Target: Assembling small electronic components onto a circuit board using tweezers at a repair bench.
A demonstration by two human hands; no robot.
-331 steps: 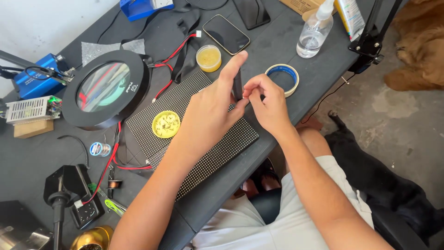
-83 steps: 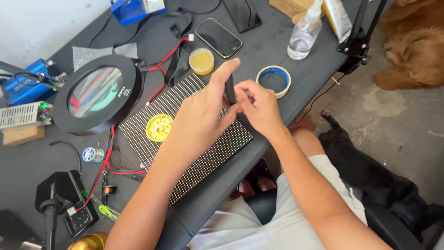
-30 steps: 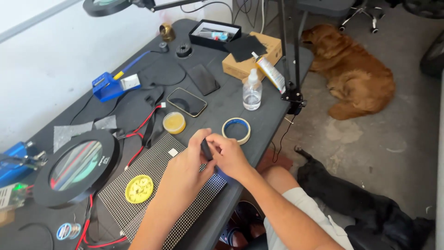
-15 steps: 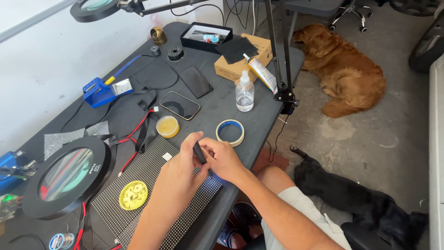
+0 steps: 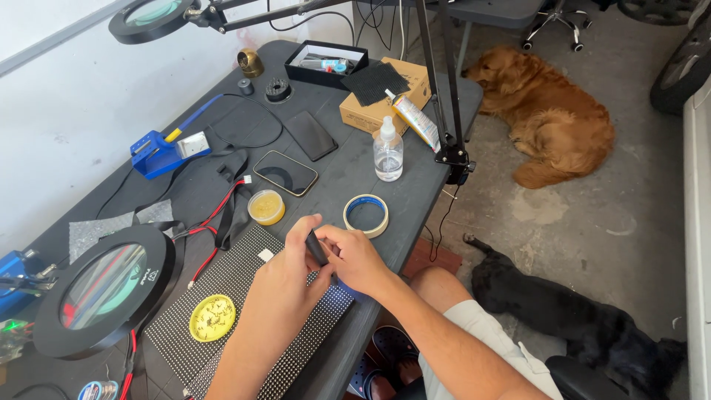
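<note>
Both my hands meet over the near edge of a dark work table (image 5: 348, 174). My left hand (image 5: 285, 278) and my right hand (image 5: 357, 258) pinch a small black part (image 5: 316, 248) between their fingers. Under them lies a black LED matrix panel (image 5: 244, 278) dotted with a fine grid. A yellow lid with small parts (image 5: 212, 318) rests on the panel near my left forearm. A roll of tape with a blue inside (image 5: 366, 215) lies just beyond my right hand.
A round magnifier lamp (image 5: 104, 289) stands at left, a second lamp head (image 5: 152, 16) hangs over the far end. A yellow paste pot (image 5: 266, 207), phone (image 5: 285, 172), clear bottle (image 5: 387, 152), cardboard box (image 5: 381, 95), and red wires (image 5: 215, 215) crowd the table. Two dogs (image 5: 544, 111) (image 5: 570, 318) lie on the floor.
The view has lifted and swung toward the far end of the table and the floor. My hands have stayed together on the small black part over the panel.
</note>
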